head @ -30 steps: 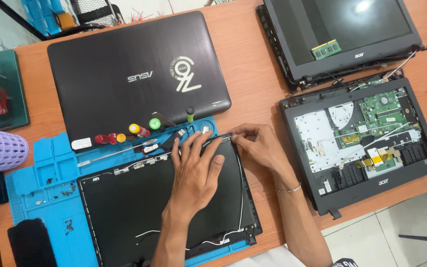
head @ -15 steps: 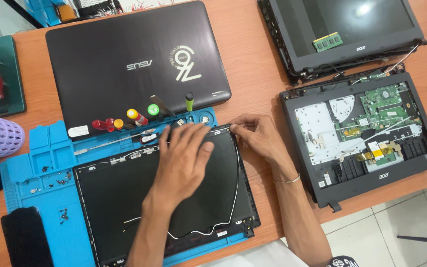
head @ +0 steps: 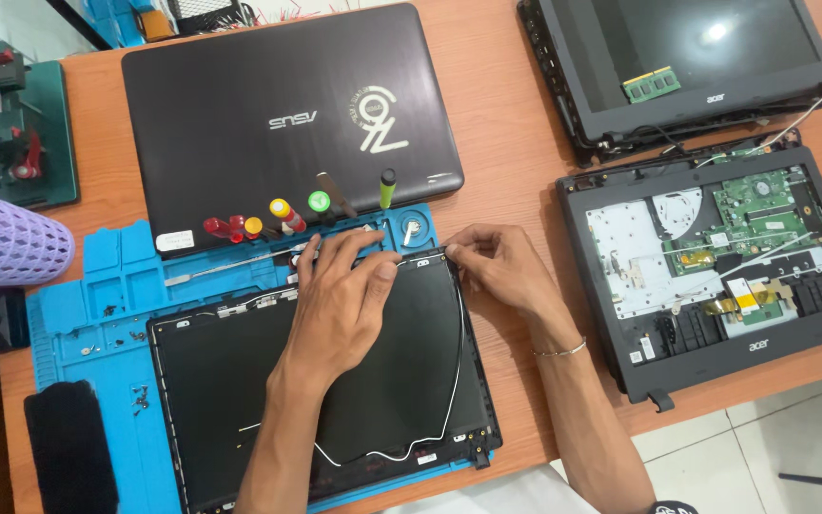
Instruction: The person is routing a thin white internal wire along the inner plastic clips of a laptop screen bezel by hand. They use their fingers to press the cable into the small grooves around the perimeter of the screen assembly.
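Observation:
A black laptop lid shell [head: 240, 381] lies inside-up on a blue repair mat [head: 88, 305]. My left hand [head: 340, 300] rests flat on the shell's upper edge, fingers spread and pointing away from me. My right hand [head: 497, 266] pinches the shell's top right corner, where a thin white cable [head: 457, 371] starts and runs down the right side and along the bottom. Neither hand holds a tool.
A closed black laptop [head: 278, 114] lies behind the mat, with several coloured screwdrivers [head: 283, 217] along its front edge. An opened laptop base [head: 715, 257] with a green board sits at right, a screen panel [head: 687, 57] behind it. A purple mesh basket [head: 2, 238] sits at left.
My left hand has stayed spread over the shell's top edge and slid a little toward it. My right hand has kept its pinch at the top right corner. The camera view shifted slightly.

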